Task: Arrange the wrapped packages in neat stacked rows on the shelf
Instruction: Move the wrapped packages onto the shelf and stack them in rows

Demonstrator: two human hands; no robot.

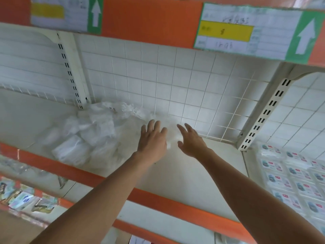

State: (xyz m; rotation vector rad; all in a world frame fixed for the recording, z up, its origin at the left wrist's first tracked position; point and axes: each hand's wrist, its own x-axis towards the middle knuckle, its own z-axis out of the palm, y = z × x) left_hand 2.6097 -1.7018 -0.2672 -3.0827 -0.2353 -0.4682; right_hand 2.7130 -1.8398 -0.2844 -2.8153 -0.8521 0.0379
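reaching deep into the shelf [193,175], both bare arms stretch toward the wire grid [175,81] at its back. the left hand [152,140] lies palm down with its fingers [155,125] straight and close together. the right hand [192,142] is held more on edge, its fingers spread and the thumb standing off. neither hand is curled round anything.

between the two hands sits a single white package [171,136], near the back of the shelf. it is badly blurred, so whether either hand touches it cannot be told. to the left, against the upright post, lies a loose pile of packages [82,136] in clear wrap, tumbled at all angles and not in any row. the right half of the shelf board is bare.

the step in hand looks like gathering or squaring up one package as the start of a row, so the sorting seems barely begun.

the next move likely calls for closing both hands on the sides of that package and setting it flat and square to the grid. after that, packages would be drawn from the pile one by one and laid beside and on top of it. the wrap looks soft and slippery, so a gentle two-sided hold suits it best.

in the next bay to the right, labelled packs [295,176] lie in tidy rows, a fair model for the result.
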